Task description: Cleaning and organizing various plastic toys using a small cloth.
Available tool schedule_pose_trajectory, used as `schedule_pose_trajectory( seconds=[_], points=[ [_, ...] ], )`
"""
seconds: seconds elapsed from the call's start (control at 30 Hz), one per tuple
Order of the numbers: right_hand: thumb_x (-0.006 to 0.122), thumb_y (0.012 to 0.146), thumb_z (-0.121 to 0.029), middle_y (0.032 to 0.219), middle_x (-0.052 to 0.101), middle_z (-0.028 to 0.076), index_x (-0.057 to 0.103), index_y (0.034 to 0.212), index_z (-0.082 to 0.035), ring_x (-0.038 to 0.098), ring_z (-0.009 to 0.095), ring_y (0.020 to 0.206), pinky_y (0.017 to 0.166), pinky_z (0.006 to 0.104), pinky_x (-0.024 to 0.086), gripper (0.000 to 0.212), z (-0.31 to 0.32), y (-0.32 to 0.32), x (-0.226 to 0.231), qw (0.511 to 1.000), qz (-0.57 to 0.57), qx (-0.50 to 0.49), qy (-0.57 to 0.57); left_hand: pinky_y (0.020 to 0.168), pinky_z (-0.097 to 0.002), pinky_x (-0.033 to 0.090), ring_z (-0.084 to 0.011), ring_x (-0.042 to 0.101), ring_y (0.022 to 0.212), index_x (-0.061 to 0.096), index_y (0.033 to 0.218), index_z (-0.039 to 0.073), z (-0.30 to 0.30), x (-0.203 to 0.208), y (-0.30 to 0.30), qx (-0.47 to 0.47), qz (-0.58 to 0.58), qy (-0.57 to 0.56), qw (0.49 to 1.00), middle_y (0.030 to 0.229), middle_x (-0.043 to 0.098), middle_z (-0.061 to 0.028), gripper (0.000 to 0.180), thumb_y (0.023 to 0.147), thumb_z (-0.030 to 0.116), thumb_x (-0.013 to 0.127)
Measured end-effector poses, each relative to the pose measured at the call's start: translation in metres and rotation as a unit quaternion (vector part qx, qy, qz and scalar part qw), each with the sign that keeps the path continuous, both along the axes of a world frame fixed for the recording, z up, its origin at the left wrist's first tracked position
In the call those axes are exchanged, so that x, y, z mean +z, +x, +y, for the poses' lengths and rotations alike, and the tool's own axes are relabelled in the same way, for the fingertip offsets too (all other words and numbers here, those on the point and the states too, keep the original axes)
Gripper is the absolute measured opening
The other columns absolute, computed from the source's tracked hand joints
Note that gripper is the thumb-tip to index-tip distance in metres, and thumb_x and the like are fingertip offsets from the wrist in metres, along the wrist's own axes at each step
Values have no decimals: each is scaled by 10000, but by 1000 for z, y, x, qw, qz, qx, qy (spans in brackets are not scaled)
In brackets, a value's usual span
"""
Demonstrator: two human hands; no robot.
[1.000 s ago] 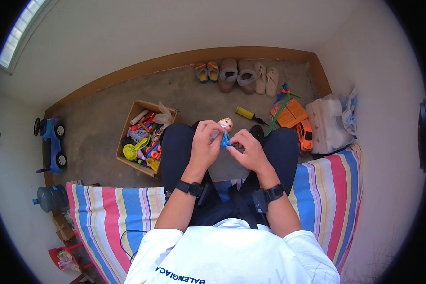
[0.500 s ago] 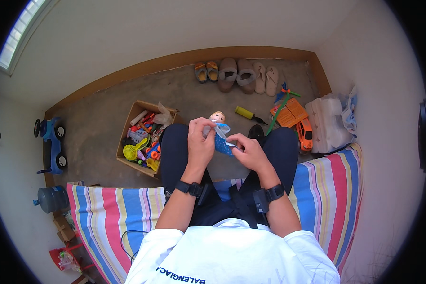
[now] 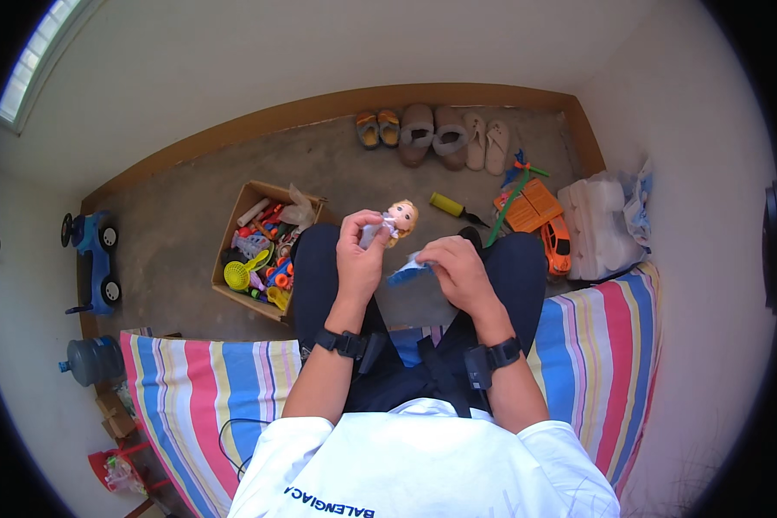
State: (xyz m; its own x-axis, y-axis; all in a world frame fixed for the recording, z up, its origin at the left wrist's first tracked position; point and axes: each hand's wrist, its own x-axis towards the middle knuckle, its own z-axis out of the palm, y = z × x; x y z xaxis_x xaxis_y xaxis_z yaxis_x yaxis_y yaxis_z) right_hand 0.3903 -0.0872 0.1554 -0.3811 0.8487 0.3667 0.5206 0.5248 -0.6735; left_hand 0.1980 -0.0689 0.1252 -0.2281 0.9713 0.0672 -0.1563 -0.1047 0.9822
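Note:
A small doll (image 3: 401,216) with blond hair is gripped by my left hand (image 3: 358,259), its head sticking out to the right of my fingers. Part of its body is hidden behind the fingers. Just to the right and nearer me, my right hand (image 3: 462,272) pinches a piece of blue cloth with a white edge (image 3: 407,273), which looks like a doll's dress. The cloth hangs apart from the doll. Both hands are over the gap between my knees.
An open cardboard box (image 3: 224,250) full of toys stands left of my knees. Slippers (image 3: 432,138) line the far wall. To the right lie a yellow-green pump (image 3: 446,205), an orange toy car (image 3: 556,246) and white wrapped packs (image 3: 594,224). A striped sheet (image 3: 203,380) spreads beneath me.
The blue cloth, earlier around the doll, has come away in my right hand. My left hand has turned the doll, so its head now tilts to the right.

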Motion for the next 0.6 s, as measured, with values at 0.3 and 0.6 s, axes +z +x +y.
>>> schedule_pose_trajectory(
  seconds=[0.3,0.6],
  points=[
    [650,778,22,1037,605,104,691,1003,-83,584,288,959,855,374,468,251,3,1,-3,981,64,-170,68,881,-293,467,-198,595,991,619,887,44,-8,17,7,-180,82,42,979,1028,602,-79,131,815,-48,678],
    [592,940,-192,1064,641,150,606,1183,-49,637,269,986,886,351,482,283,-1,-5,-10,959,204,-128,-151,854,-284,489,-162,581,976,606,872,51,-11,22,9,-267,62,49,961,1037,576,-68,152,821,-83,656]
  ],
)
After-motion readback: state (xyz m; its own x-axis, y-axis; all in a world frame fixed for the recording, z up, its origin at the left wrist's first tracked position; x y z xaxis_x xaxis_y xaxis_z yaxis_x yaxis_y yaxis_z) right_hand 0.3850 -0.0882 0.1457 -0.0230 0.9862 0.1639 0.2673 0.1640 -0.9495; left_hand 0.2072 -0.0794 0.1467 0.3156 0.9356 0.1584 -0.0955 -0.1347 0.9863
